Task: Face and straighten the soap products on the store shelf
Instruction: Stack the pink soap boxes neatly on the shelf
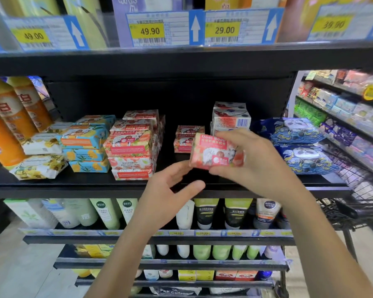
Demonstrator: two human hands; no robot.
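Observation:
My right hand grips a pink goat soap bar in front of the black shelf, with its printed face toward me. Just below and left of it, my left hand has its fingertips against the bar's lower left corner, fingers loosely spread. Behind the bar stand two small pink soaps and white boxed soaps. To the left rises a stack of pink goat soaps, then blue-and-yellow soaps and white floral soaps.
Blue panda packs lie at the shelf's right end. Orange bottles stand at the far left. Tubes and bottles fill the shelf below. A black wire cart stands to the right. Price tags hang above.

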